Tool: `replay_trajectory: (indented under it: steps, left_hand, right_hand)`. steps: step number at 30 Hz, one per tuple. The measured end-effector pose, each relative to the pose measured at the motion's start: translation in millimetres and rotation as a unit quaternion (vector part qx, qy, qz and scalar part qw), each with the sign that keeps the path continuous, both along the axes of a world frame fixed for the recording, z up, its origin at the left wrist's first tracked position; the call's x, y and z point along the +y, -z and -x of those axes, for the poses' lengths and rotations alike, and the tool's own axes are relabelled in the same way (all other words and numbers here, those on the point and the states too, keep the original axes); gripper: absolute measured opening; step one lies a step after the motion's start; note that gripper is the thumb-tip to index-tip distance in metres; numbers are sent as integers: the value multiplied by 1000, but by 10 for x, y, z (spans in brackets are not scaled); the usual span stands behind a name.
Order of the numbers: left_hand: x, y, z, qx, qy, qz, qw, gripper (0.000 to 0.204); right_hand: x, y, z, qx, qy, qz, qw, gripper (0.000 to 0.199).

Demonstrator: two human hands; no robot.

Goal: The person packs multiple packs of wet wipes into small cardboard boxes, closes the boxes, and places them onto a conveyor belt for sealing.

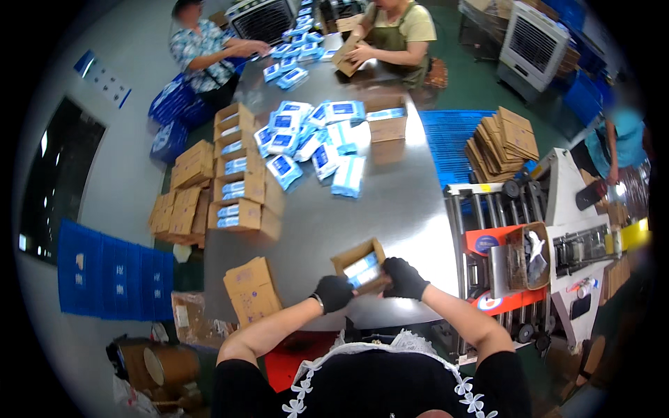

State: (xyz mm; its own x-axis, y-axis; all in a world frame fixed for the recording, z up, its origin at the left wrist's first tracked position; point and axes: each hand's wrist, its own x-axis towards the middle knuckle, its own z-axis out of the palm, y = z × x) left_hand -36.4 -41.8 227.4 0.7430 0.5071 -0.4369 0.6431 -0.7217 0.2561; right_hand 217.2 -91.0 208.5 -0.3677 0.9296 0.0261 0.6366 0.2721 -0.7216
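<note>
A small open cardboard box (360, 263) sits low in the centre of the frame, at the near edge of the grey desk (397, 202), with blue-and-white packets (362, 267) showing inside it. The left hand (333, 292), in a black glove, is curled closed around the box's lower left corner. The right hand (403, 278), gloved the same way, is closed on the box's right side, so the box is held between both.

Just left of the hands, at the desk's lower left edge, lies a stack of flat cardboard blanks (251, 287). Further up the left side of the desk stands a row of filled open boxes (240, 182), and beyond them, around the middle of the desk, a loose heap of blue-and-white packets (313, 139).

To the right of the hands is a roller conveyor machine (529, 244) with a red panel, and above it a pile of flattened cartons (503, 143). At the top of the frame two other people (397, 28) work at the far end of the desk.
</note>
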Motion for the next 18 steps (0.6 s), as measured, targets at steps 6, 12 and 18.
replay_trajectory:
  steps: [6, 12, 18]
  left_hand:
    - [-230, 502, 247, -344, -155, 209, 902, 33]
    - [-389, 1287, 418, -337, -396, 132, 844, 55]
    - [-260, 1669, 39, -299, -345, 132, 880, 64]
  right_hand:
    - [95, 468, 465, 26, -103, 128, 986, 44]
    - [137, 359, 847, -150, -104, -29, 983, 30]
    - [110, 175, 1068, -83, 174, -155, 969, 48]
